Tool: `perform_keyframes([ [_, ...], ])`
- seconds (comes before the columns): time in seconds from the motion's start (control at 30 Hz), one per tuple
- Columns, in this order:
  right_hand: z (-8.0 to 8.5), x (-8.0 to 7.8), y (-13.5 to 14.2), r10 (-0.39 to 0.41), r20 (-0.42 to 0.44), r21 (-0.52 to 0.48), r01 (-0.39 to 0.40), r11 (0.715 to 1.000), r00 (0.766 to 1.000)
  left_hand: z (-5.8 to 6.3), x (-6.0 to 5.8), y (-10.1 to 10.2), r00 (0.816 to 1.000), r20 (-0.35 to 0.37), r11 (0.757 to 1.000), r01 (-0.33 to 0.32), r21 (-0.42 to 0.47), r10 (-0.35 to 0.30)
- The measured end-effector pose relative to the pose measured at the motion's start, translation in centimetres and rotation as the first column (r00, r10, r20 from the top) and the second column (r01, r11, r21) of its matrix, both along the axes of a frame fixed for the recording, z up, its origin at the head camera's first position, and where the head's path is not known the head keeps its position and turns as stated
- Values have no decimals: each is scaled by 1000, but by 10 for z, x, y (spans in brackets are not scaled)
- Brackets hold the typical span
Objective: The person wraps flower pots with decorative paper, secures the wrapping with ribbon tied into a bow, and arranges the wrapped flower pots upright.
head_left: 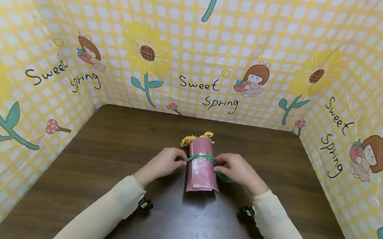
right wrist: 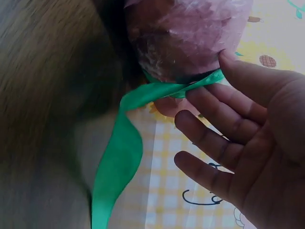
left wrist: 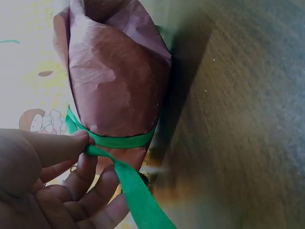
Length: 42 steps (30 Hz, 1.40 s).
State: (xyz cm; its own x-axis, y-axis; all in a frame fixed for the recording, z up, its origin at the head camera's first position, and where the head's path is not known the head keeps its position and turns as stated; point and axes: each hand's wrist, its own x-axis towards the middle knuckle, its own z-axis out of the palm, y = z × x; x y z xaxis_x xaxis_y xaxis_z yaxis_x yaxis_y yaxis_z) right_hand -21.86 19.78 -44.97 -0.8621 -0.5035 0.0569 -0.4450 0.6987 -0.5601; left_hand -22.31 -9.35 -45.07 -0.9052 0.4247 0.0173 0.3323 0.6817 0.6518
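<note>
A bouquet rolled in shiny pink wrapping paper (head_left: 204, 175) lies on the table, yellow flowers (head_left: 188, 139) showing at its far end. Around its upper part runs a green ribbon (head_left: 202, 157). My left hand (head_left: 167, 162) is at the roll's left side; the left wrist view shows its thumb and index finger pinching the ribbon (left wrist: 102, 151), with a length trailing below. At the right side, my right hand (head_left: 236, 169) touches the wrap and ribbon, thumb and fingertips apart. A loose ribbon tail (right wrist: 116, 157) hangs beside its relaxed fingers. The roll's underside is hidden.
The dark wooden table (head_left: 118, 129) is bordered by a yellow checked cloth (head_left: 188, 61) with printed flowers and lettering. Black wrist devices (head_left: 145, 205) show at both cuffs.
</note>
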Motion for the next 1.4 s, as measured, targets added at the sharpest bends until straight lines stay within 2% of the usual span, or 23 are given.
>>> perform_keyframes([
  [0.2,0,0,-3,-6,-47,-7,5,1000,999,0,0,-9,998,63,998,9,62,-13],
  [0.37,-1,-1,0,-17,-145,66,26,998,989,5,0,-14,995,99,996,-24,88,16],
  [0.53,-4,-4,4,8,-329,135,38,990,944,7,1,-15,996,71,996,-58,64,53],
  [0.67,-5,-5,6,30,-412,160,40,986,911,9,2,-15,997,49,996,-70,49,68],
  [0.77,-5,-6,7,33,-429,165,42,985,903,10,2,-15,996,44,995,-82,49,80],
  [0.87,-6,-6,8,34,-442,162,42,986,896,11,3,-15,992,57,987,-119,106,114],
  [1.03,-5,-4,7,41,-480,132,26,991,876,16,3,-9,983,73,948,-182,259,169],
  [1.17,0,-3,3,48,-507,115,12,993,861,24,4,1,980,72,927,-199,318,186],
  [1.27,7,-2,0,42,-511,107,15,994,858,29,6,10,978,86,926,-208,314,190],
  [1.33,12,0,-2,33,-504,99,20,995,863,30,7,16,978,84,940,-208,270,193],
  [1.4,16,1,-5,25,-494,91,23,996,869,30,9,22,980,56,962,-200,184,193],
])
